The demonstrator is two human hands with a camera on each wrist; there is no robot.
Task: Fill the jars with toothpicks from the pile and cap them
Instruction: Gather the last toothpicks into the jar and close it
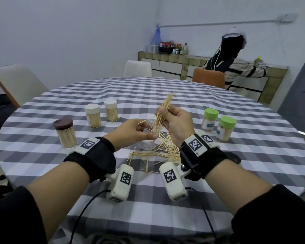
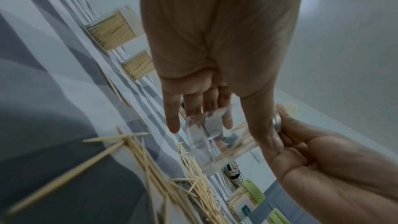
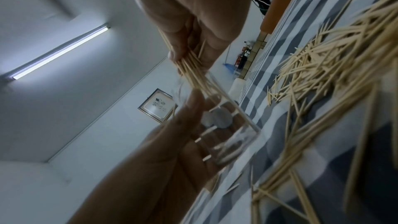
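My left hand holds a clear, uncapped jar tilted just above the table, fingers and thumb round its wall. My right hand grips a bundle of toothpicks, their lower ends at the jar's mouth. The left wrist view shows the jar between the fingers with a few toothpicks inside. In the right wrist view the bundle runs down into the jar. The loose toothpick pile lies under and in front of both hands.
Capped, filled jars stand on the checked tablecloth: a brown-lidded one at left, two white-lidded ones behind it, two green-lidded ones at right. Chairs ring the table. A person stands at the far counter.
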